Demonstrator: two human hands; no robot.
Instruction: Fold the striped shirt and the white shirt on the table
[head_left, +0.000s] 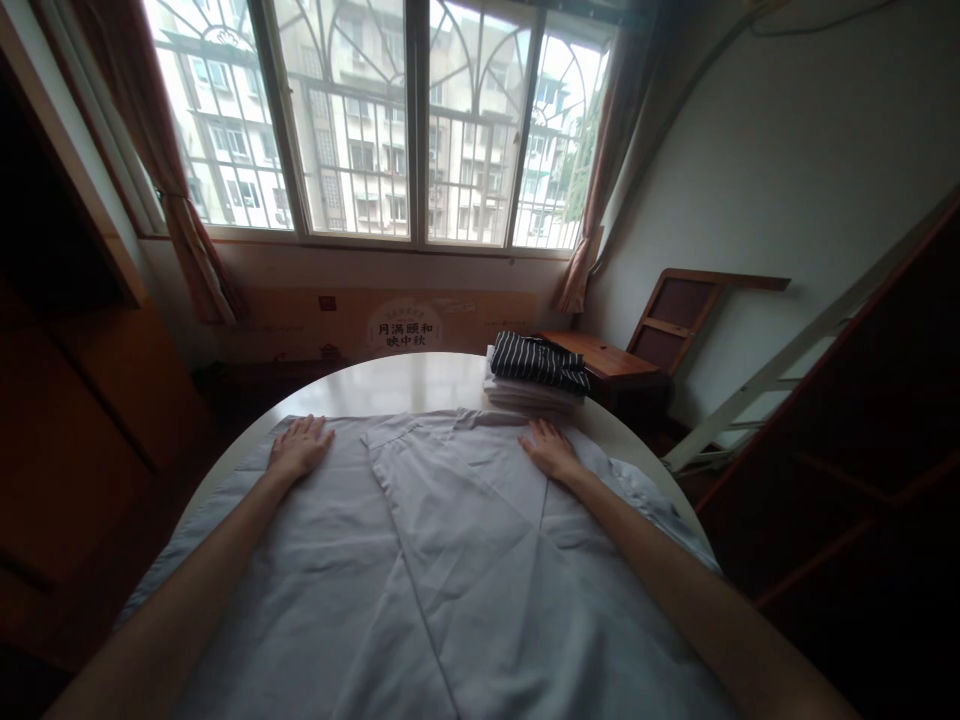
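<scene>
A white garment (457,520), which looks like a coat or robe with a long overlapping front edge, lies spread across the round white table (375,378). Creases run through its cloth, and its near part reaches the bottom of the view. My left hand (301,445) rests flat on the far left part of the cloth, fingers stretched out. On the far right part lies my right hand (551,447), palm down with its fingers spread. Just beyond that hand sits a stack of folded white cloth (529,390), topped by a folded black-and-white striped cloth (538,362).
Behind the table is a wide barred window (412,130) with tied curtains (184,230). A brown wooden desk (600,355) stands at the back right, near a white ladder-like frame (739,420). Wooden cabinets (82,400) line the left side.
</scene>
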